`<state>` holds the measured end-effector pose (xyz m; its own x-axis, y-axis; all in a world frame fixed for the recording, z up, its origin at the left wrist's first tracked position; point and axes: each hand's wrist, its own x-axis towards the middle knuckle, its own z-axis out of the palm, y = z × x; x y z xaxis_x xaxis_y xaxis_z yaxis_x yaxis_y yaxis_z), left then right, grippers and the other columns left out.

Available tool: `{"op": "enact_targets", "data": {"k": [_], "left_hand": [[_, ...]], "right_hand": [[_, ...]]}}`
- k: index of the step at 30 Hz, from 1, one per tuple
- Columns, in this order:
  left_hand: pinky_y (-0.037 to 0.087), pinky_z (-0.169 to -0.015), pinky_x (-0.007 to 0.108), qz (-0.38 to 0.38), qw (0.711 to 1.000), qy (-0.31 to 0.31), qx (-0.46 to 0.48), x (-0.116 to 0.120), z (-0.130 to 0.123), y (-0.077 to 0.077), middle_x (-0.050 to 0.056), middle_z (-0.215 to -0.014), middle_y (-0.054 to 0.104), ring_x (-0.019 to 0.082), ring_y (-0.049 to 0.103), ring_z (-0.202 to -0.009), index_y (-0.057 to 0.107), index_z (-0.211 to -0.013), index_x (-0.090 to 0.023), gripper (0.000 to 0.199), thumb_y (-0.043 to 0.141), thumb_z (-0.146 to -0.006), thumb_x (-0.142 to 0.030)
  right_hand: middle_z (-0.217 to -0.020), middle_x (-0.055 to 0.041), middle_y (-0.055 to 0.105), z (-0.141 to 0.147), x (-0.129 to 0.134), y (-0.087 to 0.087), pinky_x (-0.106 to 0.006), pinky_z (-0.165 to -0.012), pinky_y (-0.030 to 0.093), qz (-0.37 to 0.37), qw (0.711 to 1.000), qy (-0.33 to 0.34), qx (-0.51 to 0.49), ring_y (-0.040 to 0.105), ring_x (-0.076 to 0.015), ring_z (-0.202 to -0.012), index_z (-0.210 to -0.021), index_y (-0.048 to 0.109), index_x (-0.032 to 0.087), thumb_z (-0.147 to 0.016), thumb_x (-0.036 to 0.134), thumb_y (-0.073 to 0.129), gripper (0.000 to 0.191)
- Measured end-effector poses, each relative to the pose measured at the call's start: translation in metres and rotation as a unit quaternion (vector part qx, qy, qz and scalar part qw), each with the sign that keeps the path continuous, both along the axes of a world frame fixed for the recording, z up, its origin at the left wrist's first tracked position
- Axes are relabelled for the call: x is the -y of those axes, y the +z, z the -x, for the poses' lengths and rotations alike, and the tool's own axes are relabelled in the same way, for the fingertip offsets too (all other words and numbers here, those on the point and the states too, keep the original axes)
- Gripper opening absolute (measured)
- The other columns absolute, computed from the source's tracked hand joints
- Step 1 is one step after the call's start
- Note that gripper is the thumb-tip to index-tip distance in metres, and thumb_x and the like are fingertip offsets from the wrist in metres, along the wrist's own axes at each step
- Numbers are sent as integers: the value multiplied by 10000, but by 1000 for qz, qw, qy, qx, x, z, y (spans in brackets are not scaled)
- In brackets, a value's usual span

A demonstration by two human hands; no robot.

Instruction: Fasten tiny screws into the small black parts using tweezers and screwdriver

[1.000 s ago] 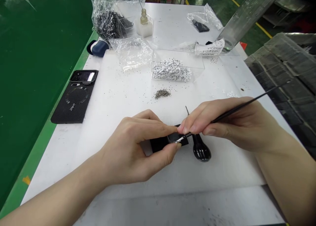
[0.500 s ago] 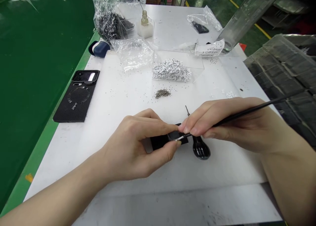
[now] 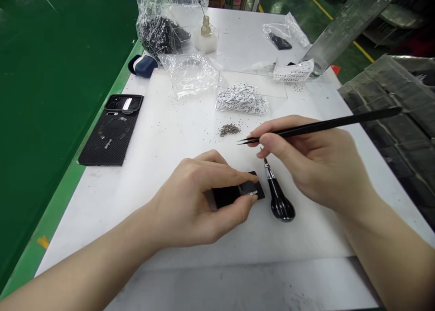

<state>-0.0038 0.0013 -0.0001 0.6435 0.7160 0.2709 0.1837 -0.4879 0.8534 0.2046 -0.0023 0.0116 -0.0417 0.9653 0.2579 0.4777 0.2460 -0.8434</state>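
Between thumb and fingertips, my left hand (image 3: 200,197) grips a small black part (image 3: 248,187) with a pale bit on its near edge. Under that part lies a flat black block (image 3: 224,196), partly hidden by the fingers. My right hand (image 3: 306,161) pinches black tweezers (image 3: 316,125), their thin tips pointing left, just below a small pile of tiny metal screws (image 3: 230,129). A screwdriver (image 3: 281,202) with a glossy black bulb handle rests on the white mat (image 3: 176,134), below my right hand's fingers.
A clear tray (image 3: 220,110) holds many small white pieces. Behind stand a glass bottle (image 3: 205,27), a plastic bag (image 3: 156,34) of black parts and a clear tube (image 3: 340,43). A phone (image 3: 112,129) lies left; clear bins (image 3: 397,107) stand right.
My right hand has lifted the tweezers up and away from the part in my left hand, toward the screw pile. My left hand keeps its grip. More of the screwdriver now shows.
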Motion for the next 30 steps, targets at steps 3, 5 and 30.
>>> {"op": "enact_targets", "data": {"k": [3, 5, 30], "left_hand": [[599, -726, 309, -11, 1000, -2, 5, 0, 0, -1, 25, -817, 806, 169, 691, -722, 783, -935, -169, 136, 666, -869, -148], [594, -740, 310, -14, 1000, -2, 9, -1, -1, -1, 33, -828, 807, 168, 700, -717, 759, -853, -165, 107, 657, -871, -140], [566, -829, 321, 11, 1000, 4, 23, 0, -5, 1, 20, -808, 809, 128, 682, -635, 679, -661, -146, 176, 663, -810, -54]], "right_hand": [[-941, 13, 771, 10, -2, -7, -245, -616, 573, 0, 999, -2, 37, 672, -104, -681, -982, 754, 246, -962, 247, 653, 103], [-969, 5, 773, 12, -4, -13, -248, -607, 555, 11, 999, 6, 44, 655, -100, -670, -1023, 753, 235, -972, 252, 639, 126], [-1034, 14, 794, 16, -5, -22, -281, -817, 604, 17, 997, 0, 74, 730, -169, -921, -1029, 780, 269, -957, 268, 664, 137]]}}
